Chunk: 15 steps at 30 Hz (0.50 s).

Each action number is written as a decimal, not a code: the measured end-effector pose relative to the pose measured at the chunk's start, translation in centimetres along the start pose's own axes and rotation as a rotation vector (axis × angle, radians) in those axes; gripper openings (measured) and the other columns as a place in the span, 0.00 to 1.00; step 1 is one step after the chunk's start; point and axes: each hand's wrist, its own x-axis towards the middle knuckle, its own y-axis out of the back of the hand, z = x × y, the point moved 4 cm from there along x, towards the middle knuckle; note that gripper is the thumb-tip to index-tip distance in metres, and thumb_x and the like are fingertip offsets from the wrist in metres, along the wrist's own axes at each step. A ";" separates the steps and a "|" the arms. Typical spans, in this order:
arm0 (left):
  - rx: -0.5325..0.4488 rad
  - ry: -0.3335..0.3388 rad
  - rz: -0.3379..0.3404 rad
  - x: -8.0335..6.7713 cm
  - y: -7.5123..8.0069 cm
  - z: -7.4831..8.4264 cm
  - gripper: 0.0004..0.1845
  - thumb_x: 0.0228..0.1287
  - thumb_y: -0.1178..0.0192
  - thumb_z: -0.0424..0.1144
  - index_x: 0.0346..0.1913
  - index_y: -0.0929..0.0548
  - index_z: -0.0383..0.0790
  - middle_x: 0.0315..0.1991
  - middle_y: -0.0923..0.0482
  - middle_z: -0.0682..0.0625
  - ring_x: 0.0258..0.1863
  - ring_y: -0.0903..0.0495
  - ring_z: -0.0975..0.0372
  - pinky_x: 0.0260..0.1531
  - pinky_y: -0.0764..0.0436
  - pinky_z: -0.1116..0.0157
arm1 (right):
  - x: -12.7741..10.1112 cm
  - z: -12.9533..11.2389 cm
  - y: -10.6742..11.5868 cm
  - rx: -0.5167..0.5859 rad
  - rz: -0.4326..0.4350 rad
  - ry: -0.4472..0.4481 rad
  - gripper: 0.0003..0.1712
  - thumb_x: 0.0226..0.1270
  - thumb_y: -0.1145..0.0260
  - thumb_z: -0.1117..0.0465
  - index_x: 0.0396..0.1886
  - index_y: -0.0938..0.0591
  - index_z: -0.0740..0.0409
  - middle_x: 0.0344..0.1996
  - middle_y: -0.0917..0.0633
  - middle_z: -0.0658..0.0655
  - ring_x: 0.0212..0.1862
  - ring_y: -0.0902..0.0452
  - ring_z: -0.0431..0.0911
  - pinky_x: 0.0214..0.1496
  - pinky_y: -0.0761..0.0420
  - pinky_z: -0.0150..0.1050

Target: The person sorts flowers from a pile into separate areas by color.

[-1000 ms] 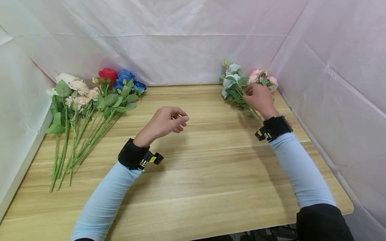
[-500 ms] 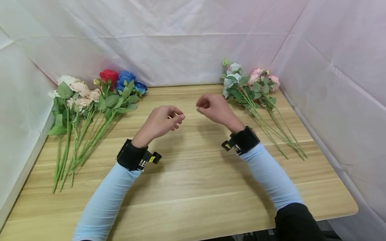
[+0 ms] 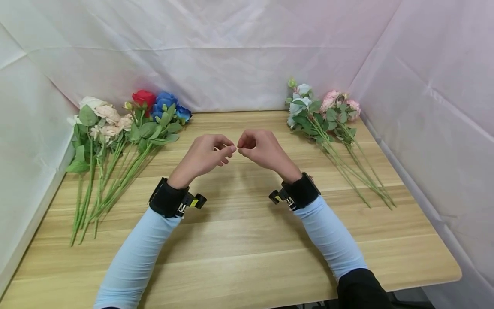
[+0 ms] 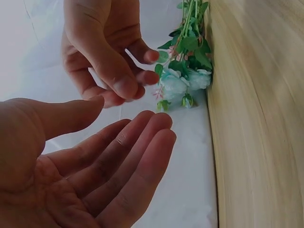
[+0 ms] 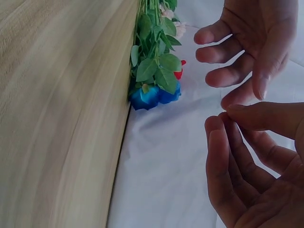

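Flower stems (image 3: 349, 165) lengthwise, blooms toward back wall (image 3: 216, 64).

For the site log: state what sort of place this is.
Probably a staged recording booth for flower sorting: white sheeting walls in a bare wooden table, with flower bunches, left and right, laid flat at either side.

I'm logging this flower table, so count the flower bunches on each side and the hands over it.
Flower bunch on the left, white, cream, red and blue blooms: 1
Flower bunch on the right, pale blue and pink blooms: 1
Hands above the table, left hand and right hand, both holding nothing: 2
Total: 4
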 end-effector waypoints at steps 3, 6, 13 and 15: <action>0.082 -0.010 0.036 0.0 0.3 -0.2 0.16 0.77 0.40 0.45 0.57 0.15 0.39 0.44 0.11 0.41 0.35 0.11 0.57 0.37 0.14 0.59 | -0.2 0.1 0.1 0.016 0.005 -0.021 0.02 0.68 0.30 0.65 0.38 0.13 0.57 0.32 0.12 0.54 0.35 0.16 0.45 0.40 0.19 0.37; 0.191 -0.001 0.082 0.2 0.9 -0.8 0.16 0.77 0.40 0.45 0.56 0.14 0.38 0.45 0.11 0.41 0.37 0.11 0.55 0.38 0.17 0.57 | -0.4 0.3 0.3 0.038 0.010 -0.034 0.02 0.68 0.30 0.65 0.38 0.13 0.57 0.32 0.12 0.55 0.35 0.16 0.46 0.39 0.18 0.38; 0.276 0.047 0.144 -0.2 5.2 -3.8 0.18 0.77 0.40 0.43 0.59 0.16 0.34 0.49 0.12 0.35 0.39 0.10 0.48 0.45 0.16 0.49 | -0.4 0.7 0.4 0.046 0.011 -0.047 0.02 0.69 0.30 0.63 0.39 0.13 0.56 0.32 0.11 0.55 0.33 0.17 0.45 0.38 0.19 0.37; 0.301 0.079 0.174 -0.8 7.0 -4.9 0.18 0.77 0.40 0.41 0.59 0.16 0.32 0.49 0.12 0.34 0.39 0.10 0.46 0.46 0.17 0.47 | -0.3 0.7 0.3 0.050 0.010 -0.047 0.02 0.69 0.31 0.63 0.39 0.13 0.57 0.32 0.11 0.55 0.33 0.16 0.45 0.38 0.19 0.37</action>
